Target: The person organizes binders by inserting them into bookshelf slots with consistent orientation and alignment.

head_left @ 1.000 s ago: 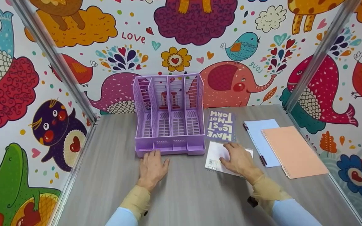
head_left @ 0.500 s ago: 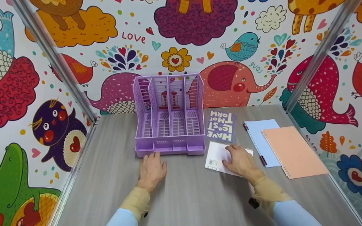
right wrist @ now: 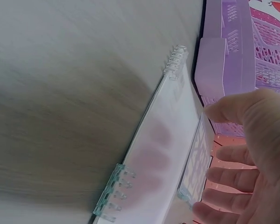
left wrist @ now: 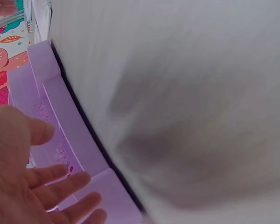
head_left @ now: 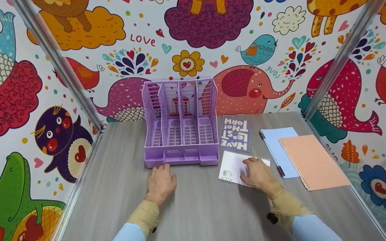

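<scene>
A purple desk file organizer (head_left: 181, 149) with upright dividers and small front trays stands against the back wall. Just before its lower left front edge is my left hand (head_left: 161, 184). In the left wrist view that hand (left wrist: 18, 163) has its fingers spread beside the organizer (left wrist: 81, 130), holding nothing. To the organizer's right lies a white spiral notebook (head_left: 231, 164) with a barcode. My right hand (head_left: 261, 175) hovers over its right part. The right wrist view shows the right hand (right wrist: 266, 154) with fingers loosely extended, apart from the notebook (right wrist: 161, 135), which carries its shadow.
Behind the white notebook lies a purple notebook (head_left: 236, 134) with large lettering. Farther right, a peach spiral notebook (head_left: 315, 162) partly overlaps a light blue one (head_left: 276, 144). Patterned walls with metal corner posts (head_left: 342, 57) enclose the grey table (head_left: 193, 207).
My left hand has drawn back slightly from the organizer's front edge. The right hand has shifted a little right and toward me over the white notebook. The notebooks and organizer have stayed put.
</scene>
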{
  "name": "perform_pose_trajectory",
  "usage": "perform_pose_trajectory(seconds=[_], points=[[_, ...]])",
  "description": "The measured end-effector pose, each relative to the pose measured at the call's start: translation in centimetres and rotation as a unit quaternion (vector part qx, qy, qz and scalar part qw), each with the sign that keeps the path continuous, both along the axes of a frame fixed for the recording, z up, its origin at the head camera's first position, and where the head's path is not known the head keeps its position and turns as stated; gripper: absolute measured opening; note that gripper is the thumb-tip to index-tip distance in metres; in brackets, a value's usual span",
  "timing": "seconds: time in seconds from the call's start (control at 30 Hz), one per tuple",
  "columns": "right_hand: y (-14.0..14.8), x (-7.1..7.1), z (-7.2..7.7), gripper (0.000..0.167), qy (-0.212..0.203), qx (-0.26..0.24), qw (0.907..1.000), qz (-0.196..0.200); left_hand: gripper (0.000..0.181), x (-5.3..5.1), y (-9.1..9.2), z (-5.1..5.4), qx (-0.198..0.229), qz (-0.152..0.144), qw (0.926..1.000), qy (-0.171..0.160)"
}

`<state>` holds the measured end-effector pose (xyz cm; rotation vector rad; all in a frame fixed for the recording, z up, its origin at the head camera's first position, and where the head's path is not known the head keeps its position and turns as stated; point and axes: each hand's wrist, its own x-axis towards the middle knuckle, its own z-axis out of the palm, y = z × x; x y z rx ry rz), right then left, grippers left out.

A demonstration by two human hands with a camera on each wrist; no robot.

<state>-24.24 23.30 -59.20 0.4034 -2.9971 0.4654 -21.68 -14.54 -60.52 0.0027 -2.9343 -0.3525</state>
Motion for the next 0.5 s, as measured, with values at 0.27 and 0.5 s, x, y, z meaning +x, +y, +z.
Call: perform_pose_trajectory(seconds=[0.27,0.5], points=[[0.44,0.14,-0.18,0.065,-0.033,0.013,0.9994,-0.001,0.036,0.49,-0.09,-0.03,0.001,-0.004,0.9999,0.016],[0.95,0.28,-0.45,0.077,-0.053,0.028,0.9981,0.012,0.035,0.65,-0.28,-0.29,0.006,-0.004,0.9996,0.028]])
